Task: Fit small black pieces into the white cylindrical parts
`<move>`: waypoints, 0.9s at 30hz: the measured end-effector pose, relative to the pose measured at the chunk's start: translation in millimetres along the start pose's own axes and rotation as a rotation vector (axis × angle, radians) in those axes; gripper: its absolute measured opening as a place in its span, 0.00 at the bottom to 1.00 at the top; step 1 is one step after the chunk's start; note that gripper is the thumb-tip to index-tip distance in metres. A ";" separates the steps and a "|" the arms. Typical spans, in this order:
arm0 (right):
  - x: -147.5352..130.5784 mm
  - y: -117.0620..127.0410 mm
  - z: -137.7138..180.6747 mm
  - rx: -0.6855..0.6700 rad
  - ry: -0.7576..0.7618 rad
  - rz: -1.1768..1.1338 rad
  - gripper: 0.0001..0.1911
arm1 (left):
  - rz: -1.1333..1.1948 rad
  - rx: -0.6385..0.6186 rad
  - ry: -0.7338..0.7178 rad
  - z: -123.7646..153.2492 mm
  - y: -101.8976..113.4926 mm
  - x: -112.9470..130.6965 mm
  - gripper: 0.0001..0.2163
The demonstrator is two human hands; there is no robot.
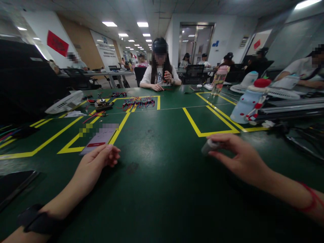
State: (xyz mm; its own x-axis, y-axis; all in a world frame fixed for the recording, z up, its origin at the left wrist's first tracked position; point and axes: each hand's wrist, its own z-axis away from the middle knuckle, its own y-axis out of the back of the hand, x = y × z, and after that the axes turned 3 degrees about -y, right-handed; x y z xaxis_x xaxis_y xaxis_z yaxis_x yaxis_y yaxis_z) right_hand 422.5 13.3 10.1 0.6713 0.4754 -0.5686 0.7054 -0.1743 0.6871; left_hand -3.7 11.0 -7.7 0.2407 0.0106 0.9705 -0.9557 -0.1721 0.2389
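- Firstly, on the left side, the left hand (101,162) rests low on the green bench (162,189), forearm laid flat, with a black wristband (35,221) at the wrist.
- Its fingers (112,157) are narrow, curled in toward the thumb. I see nothing between them, though something very small could be hidden there.
- Just beyond these fingertips lies a white card with a red stripe (100,138), near but, as far as I can tell, not touched.
- To the right of the middle, the small grey cylinder (209,146) is raised a little above the bench, inside no yellow frame.
- The right hand (238,157) holds it by one end: the thumb is below and the fingers above, closed on it, so most of the cylinder sticks out to the left.
- In my judgement such a hold at the end is weak for a smooth round piece; a pinch nearer its middle, with even pressure and the wrist quiet, would keep it from rolling out.
- The right forearm comes in from the right edge, slightly raised, with a red cord (311,199) around the wrist.
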 end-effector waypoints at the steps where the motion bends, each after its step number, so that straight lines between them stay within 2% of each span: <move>1: -15.2 -15.3 -1.6 -0.086 0.069 -0.041 0.19 | -0.012 -0.004 -0.012 1.0 0.2 0.1 0.13; 3: -37.5 -39.2 -3.0 -0.217 0.148 -0.088 0.18 | -0.040 -0.024 -0.041 2.2 1.4 -0.7 0.13; 5: -47.9 -53.5 -2.4 -0.280 0.153 -0.128 0.18 | -0.073 -0.044 -0.067 1.4 3.1 -2.2 0.13; 8: -47.4 -62.0 0.1 -0.288 0.135 -0.181 0.19 | -0.131 -0.047 -0.101 -2.2 4.0 -2.9 0.14; 11: -41.9 -64.7 1.9 -0.284 0.136 -0.221 0.20 | -0.282 -0.078 -0.144 -0.9 -6.7 5.6 0.14; 14: -39.8 -67.7 2.3 -0.278 0.094 -0.260 0.29 | -0.442 -0.222 -0.250 12.4 -37.8 26.9 0.11; 17: -39.7 -71.0 2.3 -0.269 0.063 -0.347 0.37 | -0.393 -0.430 -0.427 30.3 -81.7 52.8 0.11; 19: -39.3 -72.5 2.8 -0.277 0.058 -0.385 0.37 | -0.349 -0.488 -0.474 37.4 -108.1 66.5 0.12; 21: -38.3 -73.7 3.4 -0.281 0.051 -0.400 0.36 | -0.321 -0.483 -0.468 38.8 -126.2 75.7 0.10; 23: -37.4 -74.5 4.0 -0.286 0.042 -0.401 0.35 | -0.306 -0.442 -0.460 36.0 -134.1 81.0 0.08; 27: -38.0 -74.8 4.0 -0.280 0.023 -0.399 0.34 | -0.270 -0.313 -0.458 28.3 -127.6 80.9 0.06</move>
State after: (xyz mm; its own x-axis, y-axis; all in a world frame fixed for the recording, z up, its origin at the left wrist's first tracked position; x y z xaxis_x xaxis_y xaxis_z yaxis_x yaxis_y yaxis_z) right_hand 345.2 4.8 -21.5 0.3538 0.4774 -0.8043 0.8163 0.2622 0.5147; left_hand 142.5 5.9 39.4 0.4634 -0.4229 0.7787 -0.8383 0.0758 0.5400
